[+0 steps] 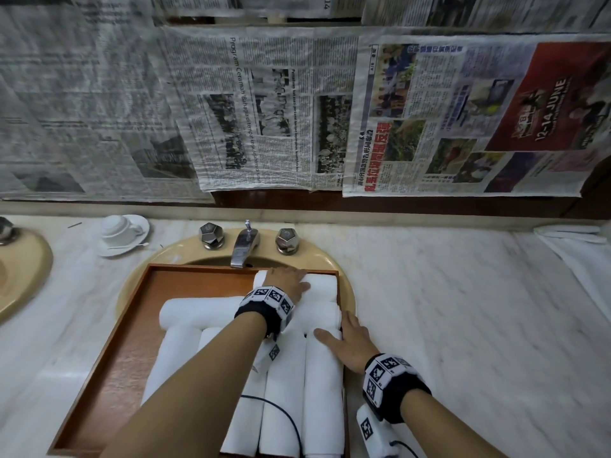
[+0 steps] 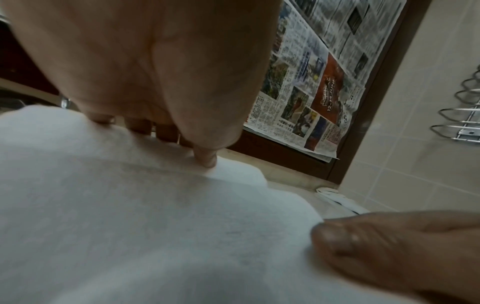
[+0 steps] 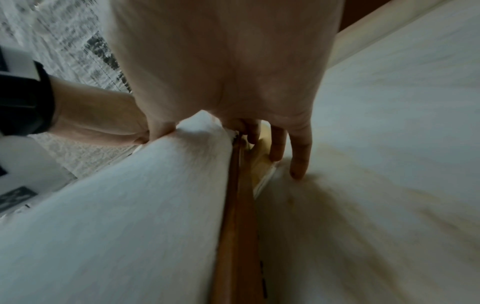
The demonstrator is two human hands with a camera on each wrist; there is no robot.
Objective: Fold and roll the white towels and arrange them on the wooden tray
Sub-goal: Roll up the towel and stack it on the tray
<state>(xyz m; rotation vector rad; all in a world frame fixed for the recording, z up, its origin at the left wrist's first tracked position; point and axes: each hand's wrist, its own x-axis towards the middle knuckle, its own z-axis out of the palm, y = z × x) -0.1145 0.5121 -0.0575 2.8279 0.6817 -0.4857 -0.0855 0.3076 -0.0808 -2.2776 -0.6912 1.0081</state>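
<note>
A wooden tray (image 1: 185, 279) lies across a beige sink (image 1: 347, 276) and holds several rolled white towels. My left hand (image 1: 287, 280) presses flat on the rolled towel (image 1: 322, 284) in the tray's far right corner. In the left wrist view its fingertips (image 2: 205, 160) dent that towel (image 2: 130, 205). My right hand (image 1: 352, 342) rests at the far end of the rightmost lengthwise towel (image 1: 322, 391), thumb on top. In the right wrist view its fingers (image 3: 298, 156) hang straight past the tray rim (image 3: 233, 226) onto the counter.
A faucet (image 1: 244, 246) with two knobs stands just behind the tray. A cup on a saucer (image 1: 123, 231) sits at the back left, and a folded white cloth (image 1: 575, 246) at the far right of the marble counter (image 1: 463, 309). Newspaper (image 1: 264, 110) covers the wall behind.
</note>
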